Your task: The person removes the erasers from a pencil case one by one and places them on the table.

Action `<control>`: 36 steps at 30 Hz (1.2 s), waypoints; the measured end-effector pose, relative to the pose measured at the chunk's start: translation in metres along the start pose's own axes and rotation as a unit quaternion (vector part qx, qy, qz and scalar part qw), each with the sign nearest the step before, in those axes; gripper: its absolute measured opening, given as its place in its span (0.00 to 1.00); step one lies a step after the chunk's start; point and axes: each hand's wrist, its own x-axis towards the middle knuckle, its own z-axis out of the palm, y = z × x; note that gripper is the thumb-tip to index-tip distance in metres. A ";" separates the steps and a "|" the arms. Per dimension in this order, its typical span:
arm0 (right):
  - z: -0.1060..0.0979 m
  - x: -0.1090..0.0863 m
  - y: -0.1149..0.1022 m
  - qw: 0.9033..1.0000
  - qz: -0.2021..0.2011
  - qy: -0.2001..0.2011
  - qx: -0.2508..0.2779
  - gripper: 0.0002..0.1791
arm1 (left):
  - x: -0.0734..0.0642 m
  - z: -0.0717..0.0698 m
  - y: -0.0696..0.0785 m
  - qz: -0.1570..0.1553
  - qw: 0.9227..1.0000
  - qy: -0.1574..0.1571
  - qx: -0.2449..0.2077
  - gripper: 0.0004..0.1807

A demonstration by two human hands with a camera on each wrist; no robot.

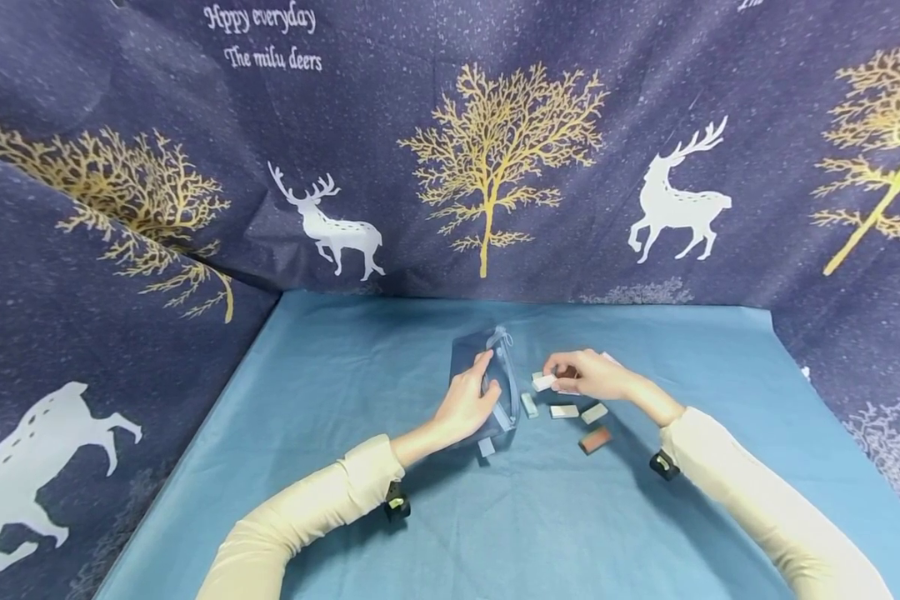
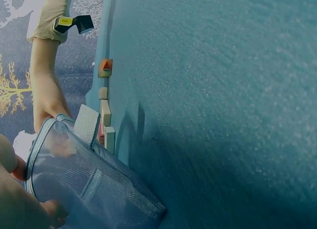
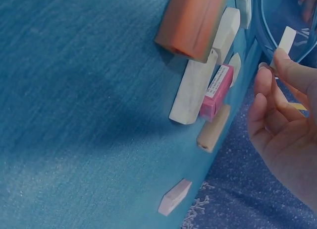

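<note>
My left hand [image 1: 467,404] grips a blue mesh zip pouch [image 1: 465,352] by its rim, thumb and fingers spread along the unzipped mouth. In the left wrist view the see-through mesh [image 2: 114,184] stands tilted, with a pale fabric tab [image 2: 87,125] at its edge. Just right of the pouch, my right hand [image 1: 591,375] pinches a small white eraser [image 1: 542,382] between thumb and fingertips. The right wrist view shows this eraser [image 3: 287,39] overlapping the pouch's mouth. Below that hand lie a pale green eraser [image 1: 529,406] and white erasers [image 1: 564,412].
An orange block [image 1: 595,440] lies nearest the front of the group. The right wrist view also shows a pink labelled box [image 3: 218,92], a tan block [image 3: 214,128] and a pale pink one [image 3: 175,197]. Blue cloth [image 1: 330,358] covers the table; a dark deer-print curtain [image 1: 420,125] hangs behind.
</note>
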 end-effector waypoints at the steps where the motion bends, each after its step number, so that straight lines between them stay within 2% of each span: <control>1: 0.000 0.000 0.001 1.000 -0.001 0.001 0.001 0.11 | 0.000 0.000 0.000 0.002 1.000 0.004 0.001 0.31; 11: -0.004 -0.005 0.001 1.000 0.012 0.010 0.006 0.12 | 0.000 0.001 0.002 0.005 1.000 0.010 -0.003 0.31; 23: -0.008 -0.011 0.009 1.000 0.007 0.016 0.002 0.11 | -0.001 0.001 0.002 0.005 1.000 0.014 0.003 0.31; 29: -0.011 -0.016 0.008 1.000 0.009 0.008 0.016 0.11 | 0.000 0.003 0.002 -0.003 1.000 0.005 0.013 0.31; 36: -0.011 -0.019 0.011 1.000 0.021 0.002 0.008 0.12 | 0.000 0.004 0.002 -0.005 1.000 0.007 0.011 0.31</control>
